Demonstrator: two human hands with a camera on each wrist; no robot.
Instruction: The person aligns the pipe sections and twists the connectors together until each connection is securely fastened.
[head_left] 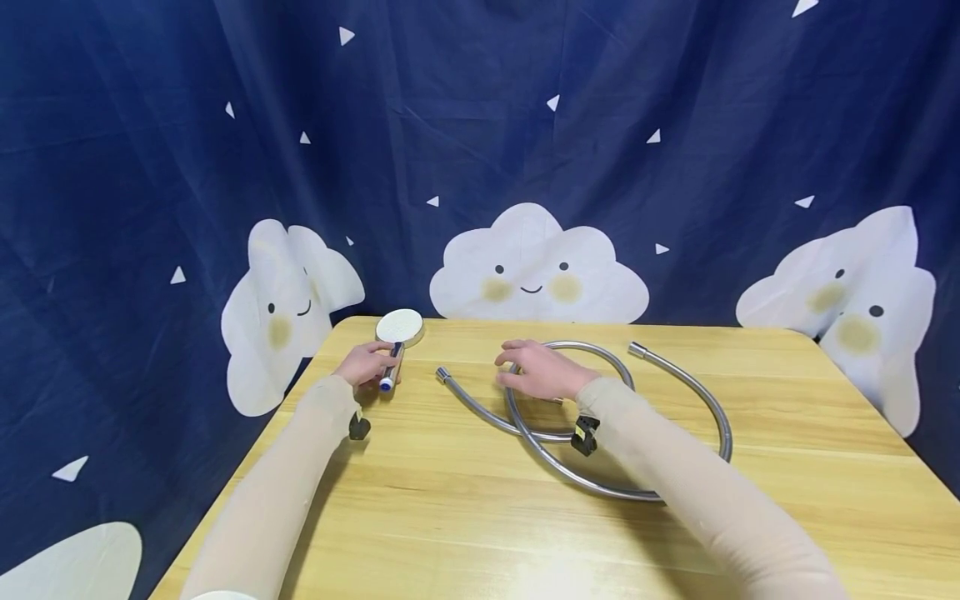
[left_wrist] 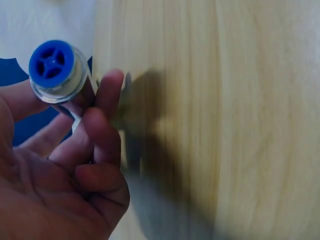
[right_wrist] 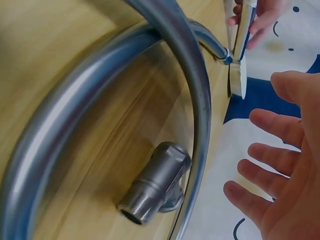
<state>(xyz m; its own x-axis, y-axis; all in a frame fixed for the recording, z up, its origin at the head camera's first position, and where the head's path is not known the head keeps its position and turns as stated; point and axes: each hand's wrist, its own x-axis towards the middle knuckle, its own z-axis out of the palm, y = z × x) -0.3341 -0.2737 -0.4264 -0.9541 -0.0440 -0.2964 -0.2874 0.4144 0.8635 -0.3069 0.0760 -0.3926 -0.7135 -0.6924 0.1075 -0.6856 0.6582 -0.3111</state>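
Observation:
My left hand [head_left: 365, 364] grips the handle of a shower head [head_left: 400, 326] near the table's far left corner. Its round white face points up. The left wrist view shows the handle's end with a blue plastic insert [left_wrist: 51, 64], fingers curled around the handle below it. Above the coiled metal shower hose [head_left: 592, 486], my right hand [head_left: 542, 369] hovers with fingers spread and loosely bent, holding nothing. Inside the hose loop lies a grey metal fitting [right_wrist: 160, 177], mostly hidden by the right hand in the head view.
One hose end [head_left: 443, 375] lies between the two hands; the other end [head_left: 637, 350] points toward the back edge at right. Everything lies on a wooden table [head_left: 450, 517]. A dark blue curtain [head_left: 480, 125] with white clouds hangs behind it.

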